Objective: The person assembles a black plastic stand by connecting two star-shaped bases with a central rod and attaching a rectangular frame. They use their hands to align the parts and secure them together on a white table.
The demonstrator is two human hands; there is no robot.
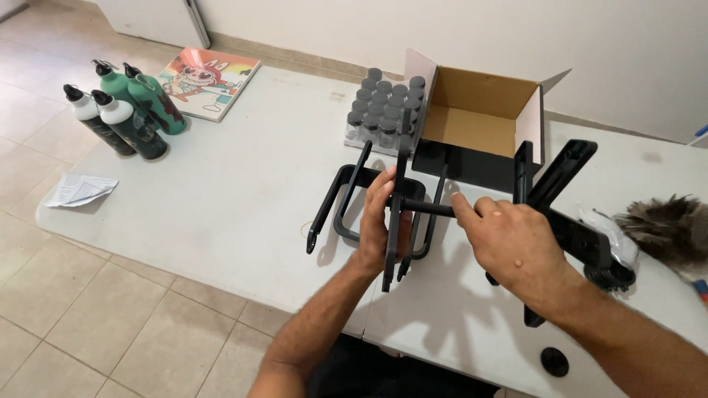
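Observation:
My left hand (377,219) grips an upright black bar (399,166) of a black rack frame (346,193) lying on the white table (236,184). A short black crossbar (426,208) juts from that bar, and my right hand (509,243) pinches its right end. More black frame pieces (557,177) lie under and beyond my right hand, leaning toward an open cardboard box (479,118).
A tray of small dark-lidded jars (383,103) stands left of the box. Several bottles (125,110) and a colourful picture book (210,79) sit at the table's far left. A folded paper (80,189) lies near the left edge, a feather duster (667,228) at right, a black round cap (554,361) near the front.

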